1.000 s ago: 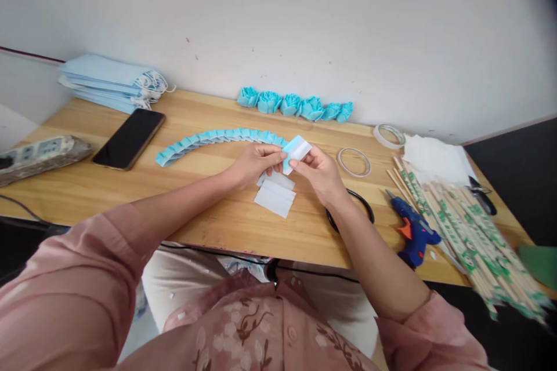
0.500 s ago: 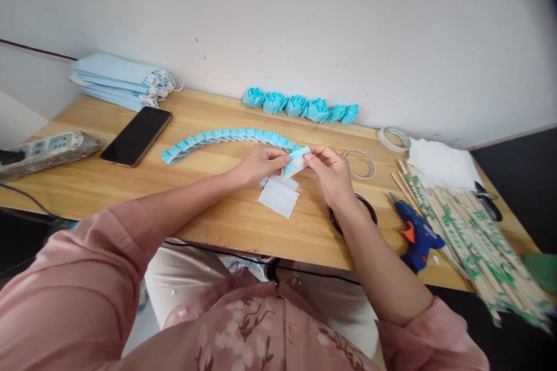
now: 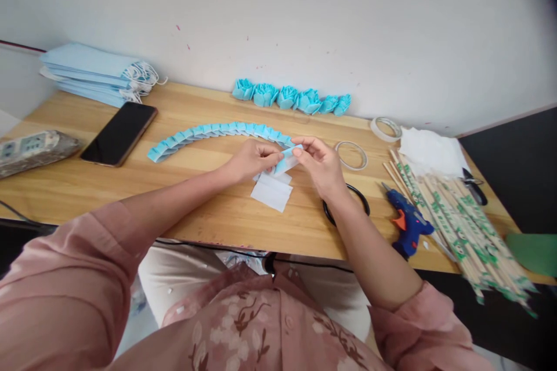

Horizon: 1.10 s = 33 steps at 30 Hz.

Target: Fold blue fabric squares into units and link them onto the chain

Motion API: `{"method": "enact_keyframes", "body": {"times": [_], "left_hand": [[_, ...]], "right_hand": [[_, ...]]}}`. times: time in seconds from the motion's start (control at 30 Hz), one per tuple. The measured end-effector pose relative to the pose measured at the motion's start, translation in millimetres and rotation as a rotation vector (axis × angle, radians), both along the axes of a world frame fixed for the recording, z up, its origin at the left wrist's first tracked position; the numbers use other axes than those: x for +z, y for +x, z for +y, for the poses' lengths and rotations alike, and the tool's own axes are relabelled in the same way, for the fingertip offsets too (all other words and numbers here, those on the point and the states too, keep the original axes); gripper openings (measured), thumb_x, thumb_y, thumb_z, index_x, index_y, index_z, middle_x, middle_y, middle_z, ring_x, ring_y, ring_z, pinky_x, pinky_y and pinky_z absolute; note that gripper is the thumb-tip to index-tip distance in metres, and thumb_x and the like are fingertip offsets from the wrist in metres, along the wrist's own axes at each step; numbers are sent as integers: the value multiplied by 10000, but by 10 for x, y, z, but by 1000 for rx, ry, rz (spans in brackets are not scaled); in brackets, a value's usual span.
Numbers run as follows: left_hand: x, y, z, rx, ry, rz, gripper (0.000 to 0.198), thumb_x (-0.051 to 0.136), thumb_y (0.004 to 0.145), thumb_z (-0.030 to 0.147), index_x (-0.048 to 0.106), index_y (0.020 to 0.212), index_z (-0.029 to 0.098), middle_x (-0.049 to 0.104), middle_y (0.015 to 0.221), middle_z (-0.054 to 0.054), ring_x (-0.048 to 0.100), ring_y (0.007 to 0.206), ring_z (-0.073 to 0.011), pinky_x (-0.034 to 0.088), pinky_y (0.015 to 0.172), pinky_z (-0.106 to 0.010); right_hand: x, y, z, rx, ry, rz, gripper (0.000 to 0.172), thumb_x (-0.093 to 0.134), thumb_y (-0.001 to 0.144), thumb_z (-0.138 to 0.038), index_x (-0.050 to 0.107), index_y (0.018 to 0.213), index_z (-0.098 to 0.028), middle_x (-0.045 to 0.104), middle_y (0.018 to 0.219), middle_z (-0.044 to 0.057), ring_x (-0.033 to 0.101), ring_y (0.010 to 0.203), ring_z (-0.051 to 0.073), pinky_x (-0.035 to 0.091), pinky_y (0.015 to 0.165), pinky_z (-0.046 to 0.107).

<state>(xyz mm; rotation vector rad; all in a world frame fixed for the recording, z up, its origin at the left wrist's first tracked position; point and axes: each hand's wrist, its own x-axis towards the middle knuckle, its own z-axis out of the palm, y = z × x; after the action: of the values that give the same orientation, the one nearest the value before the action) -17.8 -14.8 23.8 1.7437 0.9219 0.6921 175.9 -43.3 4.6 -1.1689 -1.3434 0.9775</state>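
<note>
Both hands pinch one small light-blue and white fabric piece [image 3: 287,161] above the table. My left hand [image 3: 252,161] grips its left end, and my right hand [image 3: 319,165] grips its right end between thumb and fingers. Just below them lie a few white fabric rectangles [image 3: 272,192], partly overlapping. Behind my hands curves a long row of folded light-blue pieces [image 3: 217,130], its right end reaching close to my fingers. Black scissor handles [image 3: 360,192] show beside and partly under my right wrist.
Several blue fabric flowers [image 3: 287,97] line the wall. A stack of face masks [image 3: 91,72], a phone [image 3: 119,133] and a power strip [image 3: 35,151] are at left. Tape rolls [image 3: 386,129], a blue glue gun [image 3: 407,220], wrapped chopsticks [image 3: 456,226] and white cloth [image 3: 430,151] lie right.
The camera view has shifted slightly, so everything sits a little further left. My right fingers have moved along the top edge of the fabric piece; both hands keep hold of it.
</note>
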Motion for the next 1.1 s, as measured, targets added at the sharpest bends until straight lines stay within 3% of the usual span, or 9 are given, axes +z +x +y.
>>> {"method": "enact_keyframes", "body": {"times": [0.13,0.33,0.53,0.67,0.77,1.1], "left_hand": [[-29,1,7,-16,1,0,382,558,864,351,548,543,145,475,503,29,365,477,-61,269,477,-205],[-15,3,6,39,-89,12,351,589,838,315,574,537,136,517,508,19,398,480,-59,293,477,-196],[-9,-1,30,70,-197,-83,338,610,829,302,598,533,140,554,501,9,444,471,-68,349,482,-199],[-23,-1,54,90,-244,-158,316,623,815,310,620,547,143,580,516,4,473,477,-76,374,484,-206],[-23,0,57,87,-262,-182,319,635,809,324,624,547,143,579,515,1,482,484,-82,379,486,-214],[-19,-19,50,26,-211,-151,429,711,791,512,629,589,142,573,537,8,477,490,-71,375,497,-212]], "right_hand": [[-39,7,19,-27,-9,-53,184,765,766,-380,743,866,-227,697,748,-27,568,627,105,458,611,254],[-6,5,-7,-54,50,-143,165,751,780,-374,743,861,-231,716,743,-23,600,624,118,466,606,264],[64,5,-44,-53,263,-328,36,720,815,-261,734,847,-252,760,897,2,684,836,172,545,785,330],[68,-3,-48,-29,395,-418,139,673,812,-145,737,849,-263,759,1040,20,687,1009,198,526,940,392],[56,-4,-44,-23,390,-443,192,644,811,-117,738,849,-280,750,1093,19,681,1061,208,502,1000,430],[43,8,-40,6,355,-420,248,609,810,-99,751,871,-292,751,1101,17,683,1068,209,504,1004,438]]}}
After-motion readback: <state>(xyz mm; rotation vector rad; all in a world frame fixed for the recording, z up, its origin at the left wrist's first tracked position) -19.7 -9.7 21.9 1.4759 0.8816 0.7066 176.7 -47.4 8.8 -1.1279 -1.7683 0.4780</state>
